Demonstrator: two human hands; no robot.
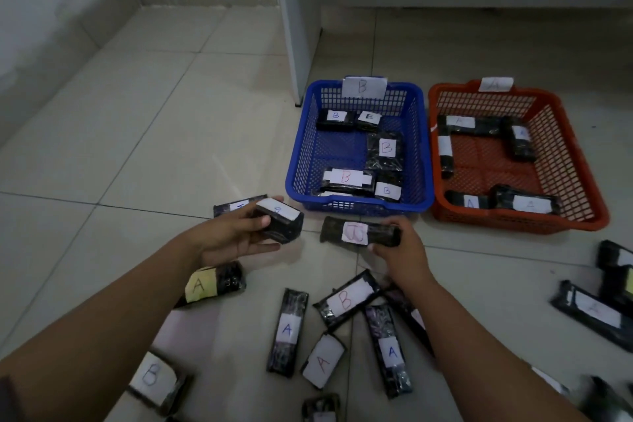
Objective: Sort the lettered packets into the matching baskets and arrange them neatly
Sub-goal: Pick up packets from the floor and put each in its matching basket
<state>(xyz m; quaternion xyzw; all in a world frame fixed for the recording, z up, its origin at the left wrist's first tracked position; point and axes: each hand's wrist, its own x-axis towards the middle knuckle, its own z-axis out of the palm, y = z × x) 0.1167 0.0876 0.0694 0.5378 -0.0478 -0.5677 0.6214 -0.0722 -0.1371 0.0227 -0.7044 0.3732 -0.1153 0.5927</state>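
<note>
My left hand (236, 236) grips a short black packet (279, 223) with a white label whose letter is blurred. My right hand (400, 250) holds one end of a longer black packet (356, 233) with a red-lettered label, just in front of the blue basket (301, 151). That basket carries a B tag (363, 86) and holds several B packets. The red basket (582, 161) to its right carries an A tag (496, 84) and holds several A packets along its sides.
Several loose black packets lettered A and B lie on the tiled floor near me, such as an A packet with a yellow label (212, 284) and a B packet (347, 300). More packets (596, 312) lie at the right. A grey pillar (301, 10) stands behind the blue basket.
</note>
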